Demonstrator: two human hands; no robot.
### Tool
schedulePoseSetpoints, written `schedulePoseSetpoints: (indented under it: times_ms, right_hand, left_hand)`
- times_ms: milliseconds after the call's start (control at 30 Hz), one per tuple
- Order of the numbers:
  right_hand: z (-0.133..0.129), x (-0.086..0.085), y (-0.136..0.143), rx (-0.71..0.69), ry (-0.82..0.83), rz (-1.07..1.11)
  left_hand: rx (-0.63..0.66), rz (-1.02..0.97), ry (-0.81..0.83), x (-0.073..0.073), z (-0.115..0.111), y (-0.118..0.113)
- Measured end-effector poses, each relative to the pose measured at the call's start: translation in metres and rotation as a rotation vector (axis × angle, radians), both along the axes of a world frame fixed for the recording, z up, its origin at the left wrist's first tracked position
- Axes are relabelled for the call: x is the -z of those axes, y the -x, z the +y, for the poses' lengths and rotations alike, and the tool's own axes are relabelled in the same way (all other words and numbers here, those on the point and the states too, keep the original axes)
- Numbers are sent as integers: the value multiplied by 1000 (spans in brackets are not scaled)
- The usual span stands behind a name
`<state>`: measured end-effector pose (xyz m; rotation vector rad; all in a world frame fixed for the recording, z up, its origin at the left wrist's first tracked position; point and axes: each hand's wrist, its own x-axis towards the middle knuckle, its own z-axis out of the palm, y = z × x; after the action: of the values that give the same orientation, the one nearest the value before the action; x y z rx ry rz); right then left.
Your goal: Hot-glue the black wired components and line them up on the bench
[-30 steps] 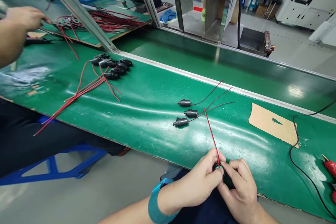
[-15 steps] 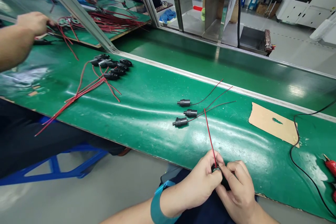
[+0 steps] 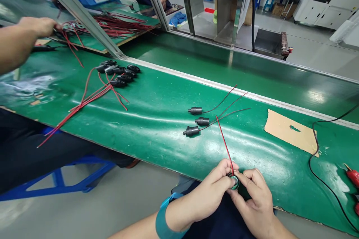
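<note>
In front of my lap, both hands meet at a small round black part with a green circuit board (image 3: 235, 184) in its end. A red wire (image 3: 225, 143) rises from it and lies toward the loose housings. My left hand (image 3: 211, 194) is closed on the part, its thumb pressing over the board. Fingers of my right hand (image 3: 255, 198) pinch the part's other side; its lower body is hidden by them. Beyond my hands, three black cylindrical housings (image 3: 202, 121) with thin dark wires lie on the green bench (image 3: 157, 119).
Black housings with red wires (image 3: 120, 74) are piled at left. A co-worker's hand (image 3: 39, 28) is near a wire bundle (image 3: 120, 24). Cardboard (image 3: 290, 132), a black cable (image 3: 322, 175) and a red-handled tool (image 3: 352, 175) lie right. A metal post (image 3: 84, 18) stands at back left.
The round part has tilted, so its circuit board faces me more openly. My fingers have shifted slightly around it. The co-worker across the bench has reached farther left, over the blue bin.
</note>
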<state>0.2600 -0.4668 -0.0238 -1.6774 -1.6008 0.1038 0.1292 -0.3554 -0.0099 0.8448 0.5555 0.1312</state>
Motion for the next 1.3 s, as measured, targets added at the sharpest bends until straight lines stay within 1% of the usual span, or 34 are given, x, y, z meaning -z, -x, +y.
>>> schedulePoseSetpoints:
  times_ms: [133, 233, 533, 600, 733, 800, 900, 1033, 1167, 1300]
  right_hand:
    - [0, 1, 0, -13, -3, -5]
    - [1, 3, 0, -22, -7, -26]
    - [3, 3, 2, -48, -40, -79]
    - [3, 4, 2, -52, -38, -87]
    - [2, 9, 4, -50, -42, -135]
    - [1, 11, 4, -48, -43, -152]
    - [1, 10, 4, -45, -20, -113]
    - [4, 3, 2, -26, 6, -24]
    - [12, -3, 0, -45, -1, 18]
    - [24, -4, -3, -86, -34, 8]
  left_hand:
    - [24, 49, -80, 0, 0, -1]
    - [26, 48, -129, 2, -1, -2]
    - [9, 50, -196, 9, -4, -2]
    - [-5, 59, -200, 10, -6, -4]
    - [-84, 108, -165, 13, -11, -9]
    - [-99, 113, -158, 14, -11, -9]
    - [-42, 70, -146, 10, -6, -5]
    - [31, 43, -117, -3, 4, 2]
    - [38, 78, -139, -8, 10, 6]
    - [7, 89, -254, -13, 23, 9]
